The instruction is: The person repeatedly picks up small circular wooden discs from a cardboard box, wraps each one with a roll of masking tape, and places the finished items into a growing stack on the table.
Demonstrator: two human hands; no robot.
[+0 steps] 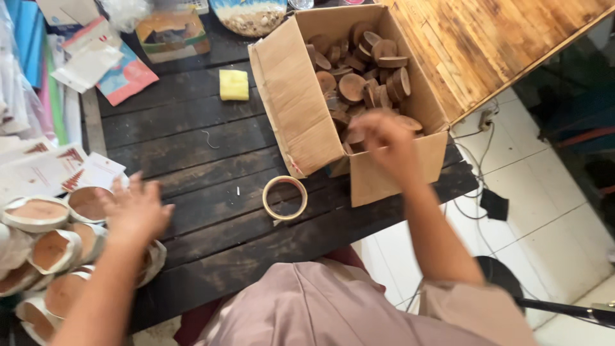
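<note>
The left hand (pixel 136 208) hovers palm down with its fingers spread and loose, over a heap of wrapped wooden discs (pixel 48 250) at the left edge of the table (pixel 211 160). It seems to brush the topmost disc, though motion blur hides any real contact. These discs are round slices with reddish-brown faces, each banded in pale paper.

The right hand (pixel 384 141) reaches into the open cardboard box (pixel 301 102), fingers curled together over the bare wooden discs (pixel 365 70) piled inside. The blur makes it impossible to tell whether it grips one. The bare discs are rough, dark-rimmed rounds, lying flat and on edge.

Between the hands, on the dark weathered planks, lies a flat ring of tape (pixel 285 197), just beside the box. A yellow sponge (pixel 234 84) sits further back.
</note>
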